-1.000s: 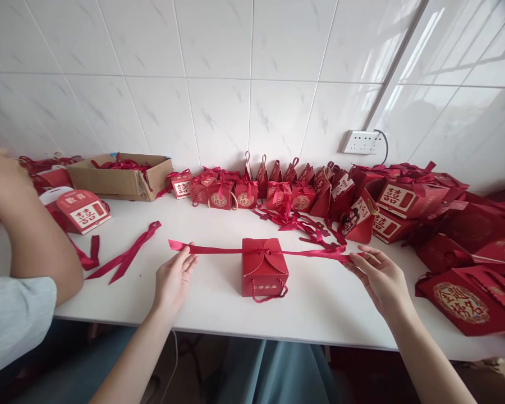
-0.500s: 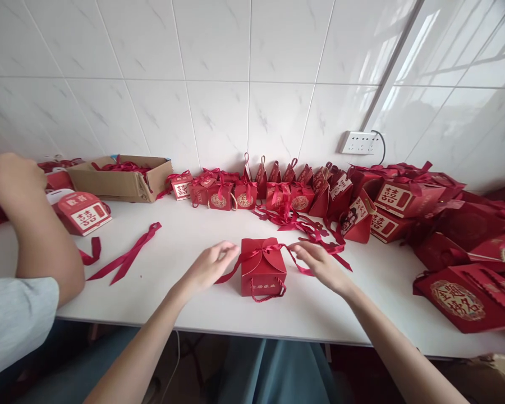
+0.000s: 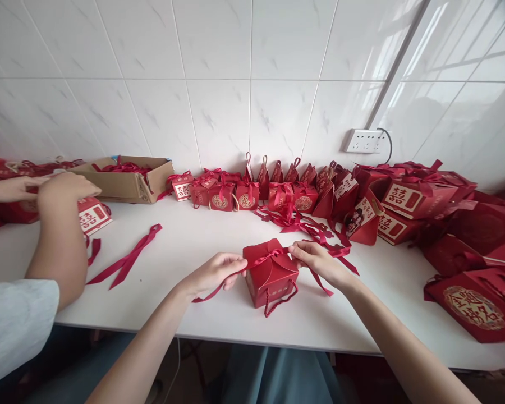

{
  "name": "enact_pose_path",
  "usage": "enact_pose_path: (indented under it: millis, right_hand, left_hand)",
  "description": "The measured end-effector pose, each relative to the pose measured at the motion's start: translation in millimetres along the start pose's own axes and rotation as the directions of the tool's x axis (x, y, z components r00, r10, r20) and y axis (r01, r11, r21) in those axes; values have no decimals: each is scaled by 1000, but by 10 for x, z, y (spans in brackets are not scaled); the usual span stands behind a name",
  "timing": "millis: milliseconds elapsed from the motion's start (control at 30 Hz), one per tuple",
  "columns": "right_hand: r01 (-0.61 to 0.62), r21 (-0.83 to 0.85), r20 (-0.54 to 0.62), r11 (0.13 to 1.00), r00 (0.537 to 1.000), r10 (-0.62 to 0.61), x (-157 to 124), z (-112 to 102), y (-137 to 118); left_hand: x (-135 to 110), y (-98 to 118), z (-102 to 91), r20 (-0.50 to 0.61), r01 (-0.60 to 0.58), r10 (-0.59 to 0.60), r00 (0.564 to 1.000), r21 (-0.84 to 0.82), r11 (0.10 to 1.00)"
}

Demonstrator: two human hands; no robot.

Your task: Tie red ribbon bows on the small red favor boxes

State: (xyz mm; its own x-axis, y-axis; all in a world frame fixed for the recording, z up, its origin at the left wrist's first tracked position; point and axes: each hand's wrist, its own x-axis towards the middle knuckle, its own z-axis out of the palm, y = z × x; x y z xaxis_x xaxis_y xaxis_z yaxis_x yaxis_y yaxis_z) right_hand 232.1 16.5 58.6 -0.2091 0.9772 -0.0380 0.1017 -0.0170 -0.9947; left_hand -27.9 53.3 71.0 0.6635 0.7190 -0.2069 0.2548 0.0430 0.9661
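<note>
A small red gift box (image 3: 273, 280) stands on the white table in front of me, turned at a slight angle, its rope handle hanging over the front. A dark red ribbon (image 3: 269, 256) crosses its folded top and is knotted in the middle. On the left side of the box, my left hand (image 3: 219, 272) pinches one end of the ribbon, the tail trailing onto the table. My right hand (image 3: 313, 258) pinches the other end close to the right top edge, and that tail hangs down to the table.
A cardboard box (image 3: 126, 179) of ribbons stands at the back left. Finished red boxes (image 3: 221, 197) line the wall, with loose ribbons (image 3: 307, 224) before them. More boxes (image 3: 421, 199) pile up on the right. At left, a co-worker's arm (image 3: 63, 235) reaches over the table near cut ribbon (image 3: 128, 261).
Both my hands have closed in on the ribbon beside the knot. The gift box has turned a little and shifted slightly right. The co-worker's hand has moved right and lower.
</note>
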Motion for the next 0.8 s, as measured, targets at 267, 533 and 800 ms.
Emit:
enact_pose_path:
  millis: [267,533,800]
  right_hand:
    - [-31,104,61,994,998,25,103,-43,15]
    - [-19,186,53,982,999,10,105,-33,52]
    - [-46,248,54,968,998,34,46,-21,150]
  left_hand:
    - [61,7,31,-29,22,-26,999,-147,989]
    - [114,-112,73,-4,20,-22,1000,-326,945]
    - [95,-202,238,-41,45,-86,995,-595,802]
